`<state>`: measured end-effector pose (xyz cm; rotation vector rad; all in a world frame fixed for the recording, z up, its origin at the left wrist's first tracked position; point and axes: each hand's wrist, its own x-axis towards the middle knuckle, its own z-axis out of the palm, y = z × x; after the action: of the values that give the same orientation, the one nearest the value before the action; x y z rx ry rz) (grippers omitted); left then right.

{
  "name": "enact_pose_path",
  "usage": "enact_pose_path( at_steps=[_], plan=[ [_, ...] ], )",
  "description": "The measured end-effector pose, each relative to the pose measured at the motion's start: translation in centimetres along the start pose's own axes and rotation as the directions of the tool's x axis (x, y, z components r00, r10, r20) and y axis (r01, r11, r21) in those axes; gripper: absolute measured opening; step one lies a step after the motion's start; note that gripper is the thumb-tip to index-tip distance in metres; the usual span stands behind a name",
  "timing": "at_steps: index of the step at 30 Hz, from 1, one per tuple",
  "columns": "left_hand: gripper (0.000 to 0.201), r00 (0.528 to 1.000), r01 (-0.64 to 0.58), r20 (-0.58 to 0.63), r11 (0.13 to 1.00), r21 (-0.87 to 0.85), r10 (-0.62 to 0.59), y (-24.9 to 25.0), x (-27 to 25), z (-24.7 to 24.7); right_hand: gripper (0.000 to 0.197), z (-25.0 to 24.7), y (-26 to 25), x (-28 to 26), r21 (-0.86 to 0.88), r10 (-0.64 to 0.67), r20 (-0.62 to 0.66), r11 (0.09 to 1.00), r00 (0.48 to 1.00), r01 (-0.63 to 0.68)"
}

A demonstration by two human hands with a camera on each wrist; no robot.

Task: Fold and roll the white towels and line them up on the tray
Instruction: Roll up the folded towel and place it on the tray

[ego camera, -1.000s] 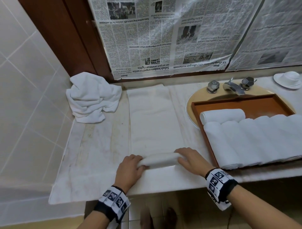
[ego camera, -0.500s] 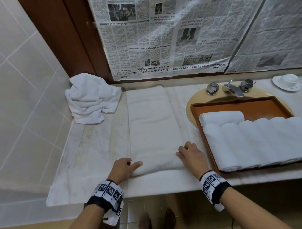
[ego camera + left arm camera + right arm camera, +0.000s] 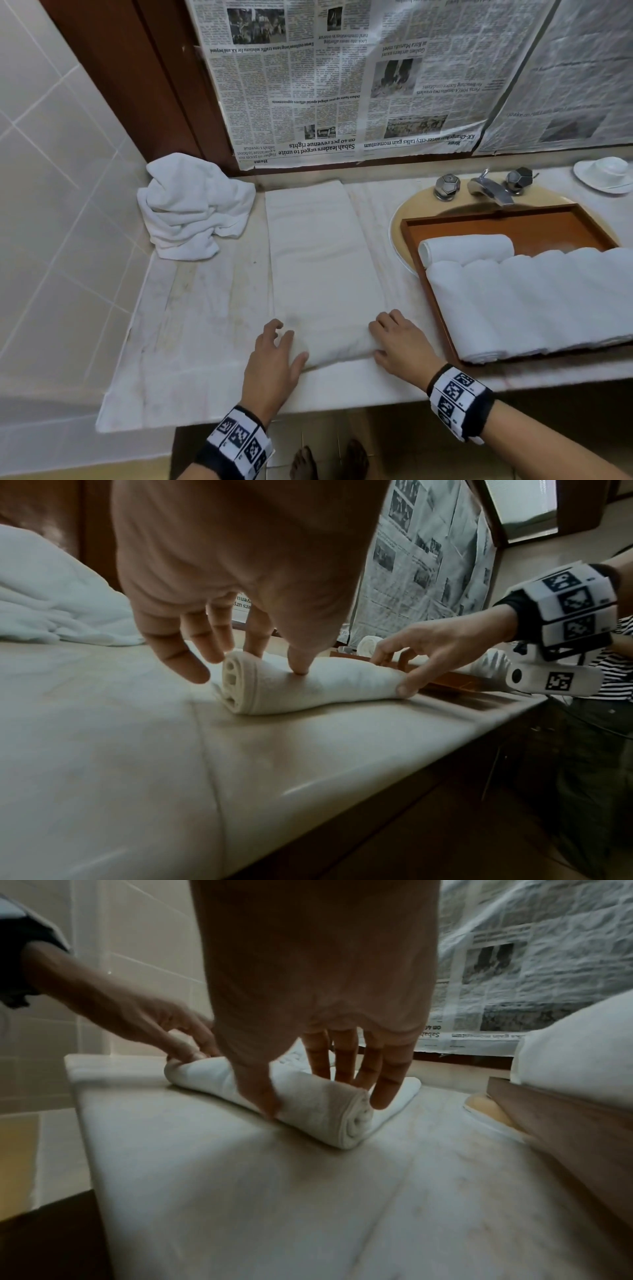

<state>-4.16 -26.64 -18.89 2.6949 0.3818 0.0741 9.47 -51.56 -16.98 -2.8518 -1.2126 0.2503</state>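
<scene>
My long folded white towel lies flat on the pale marble counter. It's soft & fuzzy, w/ the near end rolled into a short fat tube. The tube's end shows round curly layers.

My left hand sits on the tube's left end: thumb pressing on top, fingers bent loosely over the far side. My right hand sits on the right end the same way, thumb on the near side & fingers curved over the top. Both hands hold the roll.

To the right is a brown wooden tray w/ raised edges, over a tan sink. White rolled towels lie side by side in it, one more across behind them. A crumpled white towel pile sits back left, near the tile wall.
</scene>
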Motion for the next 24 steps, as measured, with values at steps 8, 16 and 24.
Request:
enact_pose_path(
  at_steps=[8,16,24],
  plan=[
    [0.055,0.971,-0.236,0.055,0.971,0.035,0.234,0.1,-0.1,-0.3,0.028,-1.1,0.3,1.7,0.127,0.082,0.129,0.987,0.988,-0.099],
    [0.047,0.977,0.018,0.21,0.962,-0.274,0.041,-1.7,2.3,-1.5,0.04,-1.2,1.7,1.6,0.501,0.102,0.199,0.844,0.975,-0.19],
    [0.023,0.965,0.214,0.237,0.867,-0.45,-0.115,-3.3,2.6,-2.8,0.018,0.2,2.0,1.4,0.648,0.141,0.033,0.751,0.989,-0.129]
  ],
)
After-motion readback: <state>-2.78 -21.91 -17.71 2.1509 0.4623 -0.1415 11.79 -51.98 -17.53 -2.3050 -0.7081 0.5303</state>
